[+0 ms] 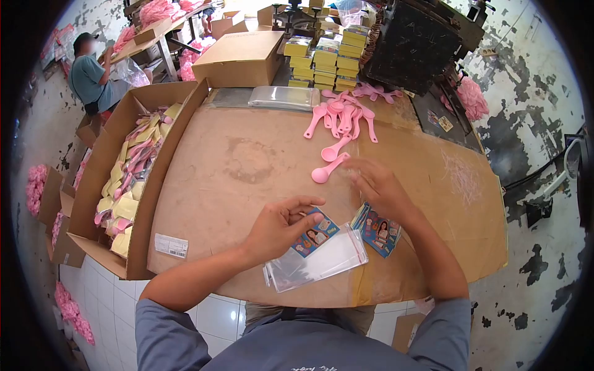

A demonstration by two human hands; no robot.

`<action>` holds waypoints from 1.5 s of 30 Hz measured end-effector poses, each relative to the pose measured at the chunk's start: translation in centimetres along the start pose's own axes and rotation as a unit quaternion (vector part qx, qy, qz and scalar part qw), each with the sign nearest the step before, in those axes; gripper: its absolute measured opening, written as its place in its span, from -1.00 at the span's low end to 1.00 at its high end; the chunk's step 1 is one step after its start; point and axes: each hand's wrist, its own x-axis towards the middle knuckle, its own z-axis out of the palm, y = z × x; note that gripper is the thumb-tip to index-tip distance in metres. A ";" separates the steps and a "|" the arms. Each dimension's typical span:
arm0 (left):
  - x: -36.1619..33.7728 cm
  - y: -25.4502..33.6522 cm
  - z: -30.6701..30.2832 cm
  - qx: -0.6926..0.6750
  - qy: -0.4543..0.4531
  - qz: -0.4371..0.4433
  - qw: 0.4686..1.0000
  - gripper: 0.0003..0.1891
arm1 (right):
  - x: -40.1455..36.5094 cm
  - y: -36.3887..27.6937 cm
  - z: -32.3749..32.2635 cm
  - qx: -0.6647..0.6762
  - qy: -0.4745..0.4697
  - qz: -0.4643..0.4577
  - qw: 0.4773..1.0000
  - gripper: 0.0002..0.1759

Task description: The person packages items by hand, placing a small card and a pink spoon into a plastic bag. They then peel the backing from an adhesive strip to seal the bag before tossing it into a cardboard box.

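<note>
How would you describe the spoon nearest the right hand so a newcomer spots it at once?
On the cardboard-topped table, find the pile of pink spoons toward the far edge. From there, come toward the person to the spoon whose handle end is beside the right hand. Of all the spoons on the table, it lies nearest the person, bowl to the left.
</note>
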 end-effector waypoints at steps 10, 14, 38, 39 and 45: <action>0.5 0.1 -1.1 -0.061 0.034 0.010 0.998 -0.75 | 0.5 0.5 -0.8 -0.049 -0.056 0.016 0.997 -0.78; 0.4 0.2 -0.9 -0.016 0.048 0.023 0.998 -0.71 | -1.3 -2.0 -2.6 0.111 0.016 0.066 0.992 -0.83; 0.0 0.0 -0.2 0.039 -0.046 -0.021 0.998 -0.68 | -4.3 -4.2 1.7 0.274 0.155 0.090 0.945 -0.74; -0.1 -0.1 -0.2 0.031 -0.044 -0.020 0.998 -0.68 | -4.4 -4.0 2.0 0.228 0.130 0.065 0.963 -0.70; -0.2 0.9 -0.4 -0.032 -0.050 -0.019 0.998 -0.66 | -3.6 -5.6 1.6 0.341 0.038 0.048 0.938 -0.75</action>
